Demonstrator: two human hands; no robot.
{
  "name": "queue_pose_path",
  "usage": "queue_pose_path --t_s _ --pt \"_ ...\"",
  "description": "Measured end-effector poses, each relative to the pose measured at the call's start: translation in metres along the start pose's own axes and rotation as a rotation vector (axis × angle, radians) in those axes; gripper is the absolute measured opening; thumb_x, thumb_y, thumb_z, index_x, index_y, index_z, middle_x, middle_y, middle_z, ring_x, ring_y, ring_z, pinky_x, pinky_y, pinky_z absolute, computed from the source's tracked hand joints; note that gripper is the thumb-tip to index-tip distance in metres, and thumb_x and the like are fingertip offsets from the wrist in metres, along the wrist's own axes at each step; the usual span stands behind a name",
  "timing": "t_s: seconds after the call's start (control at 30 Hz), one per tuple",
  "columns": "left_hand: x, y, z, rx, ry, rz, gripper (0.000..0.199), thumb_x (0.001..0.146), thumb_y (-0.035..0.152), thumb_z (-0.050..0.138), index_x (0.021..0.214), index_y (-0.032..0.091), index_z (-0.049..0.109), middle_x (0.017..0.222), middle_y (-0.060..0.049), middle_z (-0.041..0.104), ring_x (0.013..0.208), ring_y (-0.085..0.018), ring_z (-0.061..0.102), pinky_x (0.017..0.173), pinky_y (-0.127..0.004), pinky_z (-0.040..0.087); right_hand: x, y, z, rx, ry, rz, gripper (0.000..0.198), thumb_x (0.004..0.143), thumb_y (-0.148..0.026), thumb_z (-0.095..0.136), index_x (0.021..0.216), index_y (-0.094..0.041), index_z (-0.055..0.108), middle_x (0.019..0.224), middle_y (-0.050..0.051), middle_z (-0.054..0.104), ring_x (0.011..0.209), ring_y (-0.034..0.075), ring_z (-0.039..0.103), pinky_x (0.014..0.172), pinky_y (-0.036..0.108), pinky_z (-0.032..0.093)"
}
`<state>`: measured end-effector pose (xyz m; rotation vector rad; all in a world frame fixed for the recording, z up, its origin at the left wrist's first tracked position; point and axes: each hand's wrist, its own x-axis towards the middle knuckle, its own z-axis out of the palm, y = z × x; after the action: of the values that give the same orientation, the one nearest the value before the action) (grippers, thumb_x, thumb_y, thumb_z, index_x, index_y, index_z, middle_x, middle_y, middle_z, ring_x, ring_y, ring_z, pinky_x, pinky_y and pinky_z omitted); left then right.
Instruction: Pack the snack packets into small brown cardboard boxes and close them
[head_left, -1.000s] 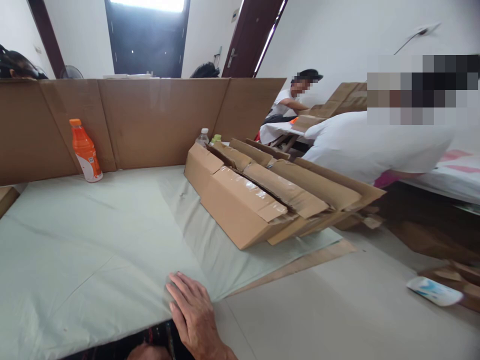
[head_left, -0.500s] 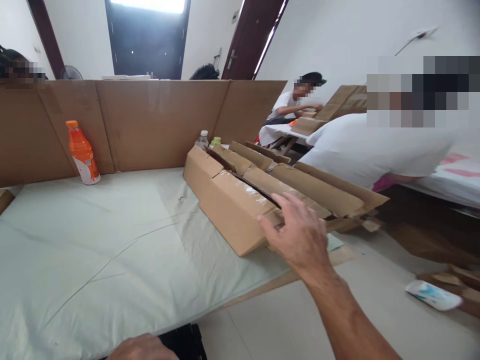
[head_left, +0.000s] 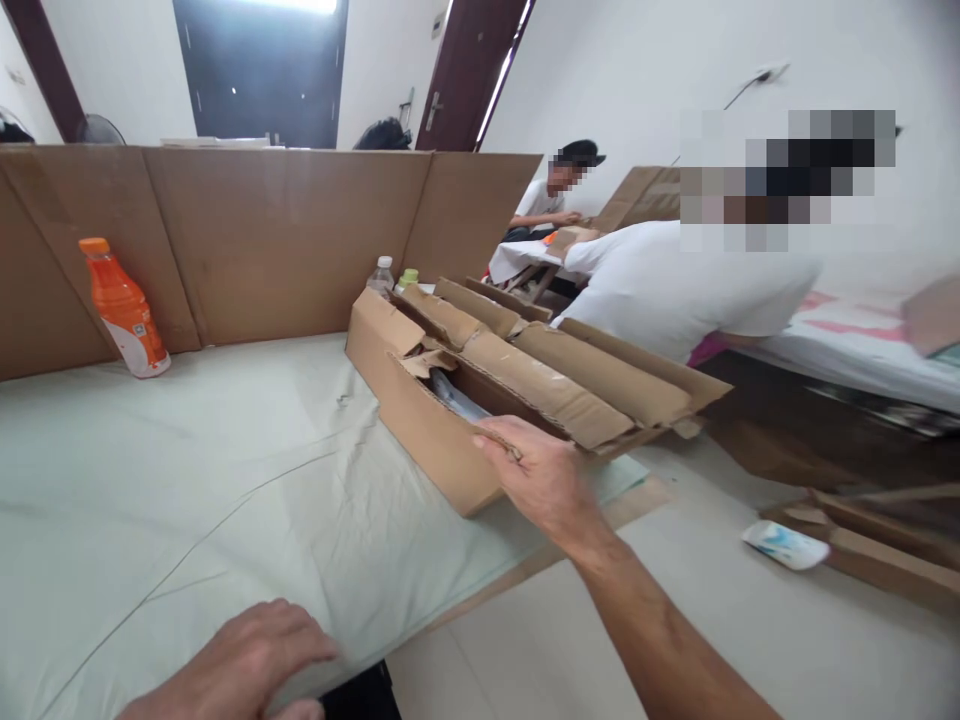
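Observation:
My right hand point(head_left: 536, 475) grips the edge of a long brown cardboard box point(head_left: 431, 440), its thumb on the outer side and its fingers over the rim. The top of this box stands open near the hand, with a torn flap at its far end. Inside lies a greyish plastic-looking item point(head_left: 457, 398), mostly hidden. My left hand point(head_left: 251, 650) is low in the view above the table's near edge, fingers loosely stretched, holding nothing visible. Just beside it is a black object point(head_left: 364, 695), partly cut off.
Pale cloth point(head_left: 225, 480) covers the table. Along its back stands a cardboard screen point(head_left: 285, 240), with an orange bottle point(head_left: 127, 310) before it. More open cardboard boxes point(head_left: 600, 370) adjoin on the right. A person in white point(head_left: 675, 285) sits beyond; a white-blue packet point(head_left: 786, 545) lies lower right.
My right hand has shifted from the closed box top to its edge, and the lid is now open, showing the item inside. My left hand has risen further into view. The camera has turned slightly right.

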<state>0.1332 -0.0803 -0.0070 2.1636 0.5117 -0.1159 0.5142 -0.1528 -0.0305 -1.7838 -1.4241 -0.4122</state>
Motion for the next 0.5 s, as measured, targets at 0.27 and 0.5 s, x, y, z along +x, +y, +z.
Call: queue_pose_path --t_s 0.27,0.5 --pt "-0.007 -0.041 -0.016 0.059 0.405 -0.048 0.067 0.095 0.045 0.063 0.157 0.035 0.039 0.163 -0.010 0.042 0.144 -0.035 0.047 0.114 -0.054 0.048 -0.020 -0.071 -0.013 0.334 -0.186 -0.374 0.023 0.101 -0.015 0.056 0.111 -0.023 0.075 0.099 0.008 0.077 0.089 0.019 0.075 0.079 0.029 0.062" --pt "-0.028 -0.065 -0.030 -0.078 0.515 0.107 0.113 0.086 0.068 0.070 0.165 0.038 -0.004 0.175 -0.013 0.007 0.157 -0.048 0.018 0.124 -0.071 0.024 -0.018 -0.122 -0.033 0.827 -0.662 -0.409 0.035 0.108 -0.045 0.049 0.117 -0.021 0.072 0.097 0.008 0.076 0.087 0.019 0.072 0.079 0.032 0.059"
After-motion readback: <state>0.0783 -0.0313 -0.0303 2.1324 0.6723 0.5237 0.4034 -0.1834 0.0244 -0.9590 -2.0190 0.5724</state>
